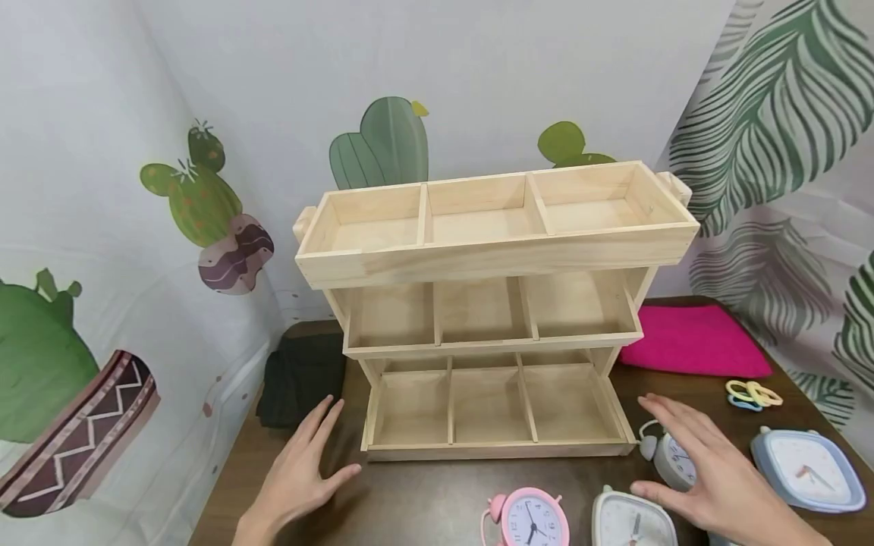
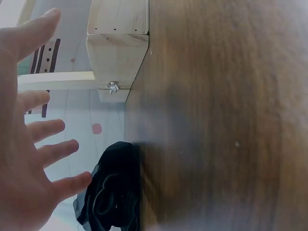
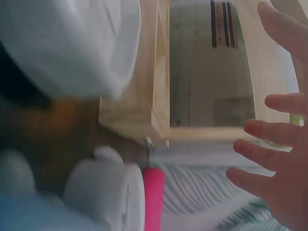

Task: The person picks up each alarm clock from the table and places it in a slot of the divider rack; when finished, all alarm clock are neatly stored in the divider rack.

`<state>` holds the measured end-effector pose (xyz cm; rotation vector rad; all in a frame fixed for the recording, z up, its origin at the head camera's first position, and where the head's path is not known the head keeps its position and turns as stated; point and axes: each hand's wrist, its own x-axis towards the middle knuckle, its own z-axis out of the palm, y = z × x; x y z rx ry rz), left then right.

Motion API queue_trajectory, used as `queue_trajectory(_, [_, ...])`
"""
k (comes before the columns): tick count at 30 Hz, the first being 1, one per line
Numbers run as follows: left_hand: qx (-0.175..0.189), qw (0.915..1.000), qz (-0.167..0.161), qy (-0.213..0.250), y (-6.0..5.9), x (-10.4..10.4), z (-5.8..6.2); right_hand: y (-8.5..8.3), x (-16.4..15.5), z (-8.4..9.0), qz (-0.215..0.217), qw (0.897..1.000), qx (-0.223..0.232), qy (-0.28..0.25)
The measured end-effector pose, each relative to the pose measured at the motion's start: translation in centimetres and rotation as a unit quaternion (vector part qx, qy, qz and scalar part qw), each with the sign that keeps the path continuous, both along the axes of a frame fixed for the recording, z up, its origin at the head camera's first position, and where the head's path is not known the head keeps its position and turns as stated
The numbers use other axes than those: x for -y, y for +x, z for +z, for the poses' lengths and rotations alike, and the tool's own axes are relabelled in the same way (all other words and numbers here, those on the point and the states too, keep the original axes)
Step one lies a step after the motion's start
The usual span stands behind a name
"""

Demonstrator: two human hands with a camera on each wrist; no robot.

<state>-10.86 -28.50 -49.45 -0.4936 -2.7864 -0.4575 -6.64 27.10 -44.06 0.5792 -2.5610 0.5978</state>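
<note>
A three-tier wooden rack (image 1: pixel 498 258) stands upright on the table, each tier split into three compartments with nothing in them. My left hand (image 1: pixel 300 474) hovers to its lower left, fingers spread and holding nothing; a folded black cloth (image 1: pixel 303 379) lies just beyond the fingertips. To the rack's lower right, my right hand (image 1: pixel 713 470) is also spread and holds nothing. It overlaps a white round alarm clock (image 1: pixel 676 464) in the head view. Beside its thumb is a pale square clock (image 1: pixel 631 523). A pink twin-bell alarm clock (image 1: pixel 535 523) is at the front middle.
A blue square clock (image 1: pixel 809 470) lies at the right. Behind it are several yellow and blue rings (image 1: pixel 754 394) and a bright pink cloth (image 1: pixel 696 341). Printed fabric (image 1: pixel 478 83) hangs behind the dark wooden table (image 1: pixel 423 500).
</note>
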Motion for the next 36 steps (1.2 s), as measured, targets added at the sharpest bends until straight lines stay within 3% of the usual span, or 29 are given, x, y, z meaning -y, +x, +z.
queue_trajectory(6, [0.016, 0.9995, -0.012, 0.026, -0.7, -0.5, -0.2, 0.1, 1.8, -1.1, 0.067, 0.998, -0.007, -0.007])
queue_trajectory(12, [0.042, 0.9973, -0.022, 0.056, -1.5, -1.0, -0.3, 0.4, 3.5, -2.3, 0.121, 0.992, 0.022, -0.033])
queue_trajectory(19, [0.076, 0.9933, -0.028, 0.083, -2.4, -1.4, -0.5, 0.0, 4.8, -3.2, 0.178, 0.984, 0.019, -0.007])
queue_trajectory(28, [0.092, 0.9889, -0.037, 0.111, -3.2, -1.3, -1.0, -0.4, 6.0, -4.1, 0.214, 0.971, 0.098, -0.034])
queue_trajectory(36, [0.088, 0.9845, -0.062, 0.138, -4.0, -1.8, -1.3, -0.9, 6.8, -4.6, 0.263, 0.947, 0.170, -0.069])
